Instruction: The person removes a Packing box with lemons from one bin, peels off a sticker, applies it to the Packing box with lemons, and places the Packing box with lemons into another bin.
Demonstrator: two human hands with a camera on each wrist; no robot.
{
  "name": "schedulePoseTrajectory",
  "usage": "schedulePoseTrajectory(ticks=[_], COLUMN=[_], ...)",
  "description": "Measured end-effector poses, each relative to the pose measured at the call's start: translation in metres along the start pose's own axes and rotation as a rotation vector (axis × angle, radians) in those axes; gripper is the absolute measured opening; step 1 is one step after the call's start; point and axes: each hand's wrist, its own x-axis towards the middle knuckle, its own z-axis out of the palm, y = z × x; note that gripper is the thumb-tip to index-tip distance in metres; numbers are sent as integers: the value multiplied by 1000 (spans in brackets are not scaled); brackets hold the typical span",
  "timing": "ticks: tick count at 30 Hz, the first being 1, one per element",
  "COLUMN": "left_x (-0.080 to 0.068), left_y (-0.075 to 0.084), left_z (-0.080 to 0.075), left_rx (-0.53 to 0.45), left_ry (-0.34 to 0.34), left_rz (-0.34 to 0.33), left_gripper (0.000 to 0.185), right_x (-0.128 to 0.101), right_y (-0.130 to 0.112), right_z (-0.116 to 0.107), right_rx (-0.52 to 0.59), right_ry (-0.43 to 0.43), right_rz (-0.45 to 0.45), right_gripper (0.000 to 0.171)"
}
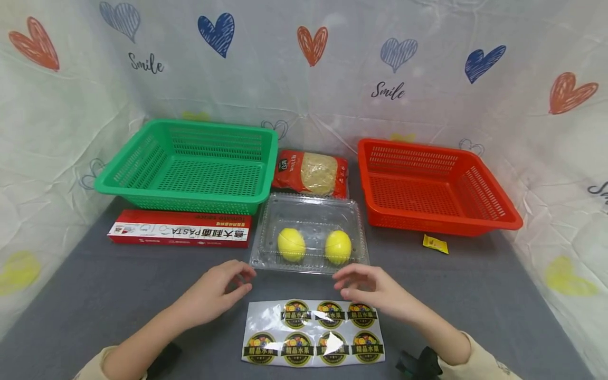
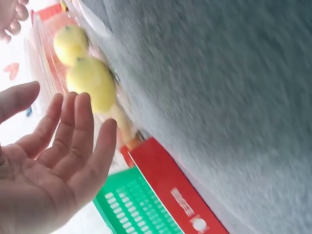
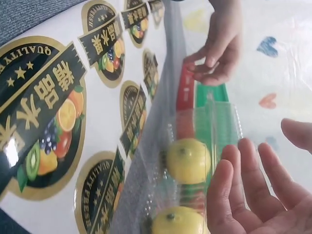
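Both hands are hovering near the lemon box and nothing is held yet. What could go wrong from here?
1. The clear box looks light and slippery; a grab by the left hand and right hand might flex it and roll the two lemons.
2. The sticker sheet lies under the right hand, so a sleeve could drag or crease it.

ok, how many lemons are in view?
2, both inside the clear plastic clamshell: left lemon beside right lemon, just beyond the left hand and right hand. None seems hidden.
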Motion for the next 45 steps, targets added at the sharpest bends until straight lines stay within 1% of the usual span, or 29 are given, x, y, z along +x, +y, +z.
schedulePoseTrajectory(ticks=[3, 6, 10, 14, 21, 26, 33, 38, 41, 45], left_x=[-1, -2, -1, 0, 1, 2, 7, 11, 12, 14], left_y=[6, 9, 9, 11, 15, 16, 16, 15, 16, 17], left_z=[5, 9, 15, 20, 24, 27, 34, 39, 40, 41], left_rx=[52, 92, 149, 188, 203, 219, 294, 344, 369, 389], left_ry=[-32, -70, -105, -130, -147, -181, -200, -232, -230, -221], left_rz=[11, 33, 65, 76, 98, 122, 171, 208, 227, 229], left_gripper=[21, 23, 23, 23, 24, 25, 32, 40, 41, 40], right_x=[4, 10, 18, 24, 33, 37, 44, 49, 52, 54], right_y=[2, 4, 7, 9, 10, 10, 14, 16, 17, 18], right_z=[5, 11, 17, 23, 31, 36, 39, 41, 41, 41], right_rx=[-36, -56, -68, -73, -135, -140, -229, -264, -288, -329], right_ry=[-60, -110, -157, -185, -197, -204, -208, -211, -212, -215], right_rz=[-42, -72, -72, -54, -22, 5, -7, 5, 8, -1], right_gripper=[33, 33, 33, 33, 31, 31, 31, 30, 31, 32])
